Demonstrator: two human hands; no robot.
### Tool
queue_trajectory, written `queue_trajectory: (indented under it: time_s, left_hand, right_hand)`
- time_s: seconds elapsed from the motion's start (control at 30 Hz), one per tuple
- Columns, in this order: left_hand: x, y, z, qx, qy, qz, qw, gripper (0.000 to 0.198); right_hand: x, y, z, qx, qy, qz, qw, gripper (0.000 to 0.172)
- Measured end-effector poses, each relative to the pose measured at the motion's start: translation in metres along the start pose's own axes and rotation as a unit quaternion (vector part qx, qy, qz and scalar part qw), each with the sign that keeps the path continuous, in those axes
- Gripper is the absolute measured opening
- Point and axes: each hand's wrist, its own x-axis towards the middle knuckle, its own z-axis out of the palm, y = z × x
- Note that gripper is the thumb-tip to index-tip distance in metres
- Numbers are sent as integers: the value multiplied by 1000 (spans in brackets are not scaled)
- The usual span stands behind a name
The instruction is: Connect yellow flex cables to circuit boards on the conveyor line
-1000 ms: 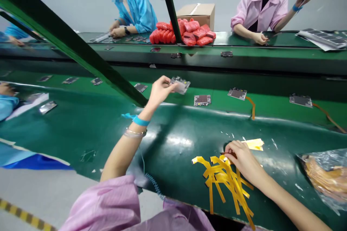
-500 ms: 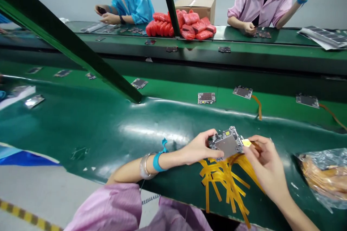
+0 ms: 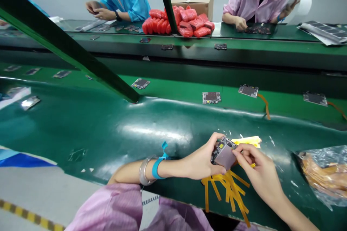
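Note:
My left hand (image 3: 202, 157) grips a small circuit board (image 3: 224, 156) by its left side, thumb along the lower edge. The board is tilted, with a large flat grey area and a yellow square facing up. My right hand (image 3: 256, 162) has thumb and fingers pinched at the board's right edge; the fingertips partly cover that edge. Beneath the board, a loose pile of yellow ribbon strips (image 3: 230, 191) spreads over the green mat. More yellow strips (image 3: 248, 140) show just behind the board and my right hand.
A clear bag of orange ribbon cables (image 3: 322, 177) lies at right. Several circuit boards (image 3: 211, 97) rest along the green belt (image 3: 176, 88), some trailing ribbons. A green post (image 3: 108, 79) slants across the left. Opposite, two co-workers sit near red packets (image 3: 187, 21) and a carton (image 3: 193, 0).
The board in my left hand has turned and tilted. My right hand has moved left, onto the board's edge. The boards on the near belt have shifted slightly right in view.

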Motion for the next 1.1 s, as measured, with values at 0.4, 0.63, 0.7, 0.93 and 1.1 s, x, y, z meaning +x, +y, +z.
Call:
queue_trajectory:
  time_s: [0.4,0.63,0.7,0.93,1.1]
  left_hand:
    - [7,12,-14,-36,-10,-119,992,27]
    - [6,7,-16,-4,-34,-103,994,23]
    - [6,6,-16,4,-34,-102,994,24]
    - [5,4,-15,18,-39,-99,994,26]
    - [4,2,-15,25,-36,-103,994,30]
  right_hand:
    - [-5,-15,-16,94,-152,123,976,37]
    - [-8,-14,-14,88,-141,122,979,36]
    - [-9,-11,-14,85,-153,139,975,35]
    - [-11,-6,-16,63,-162,140,975,35]
    - [-10,-10,-15,62,-169,144,973,34]
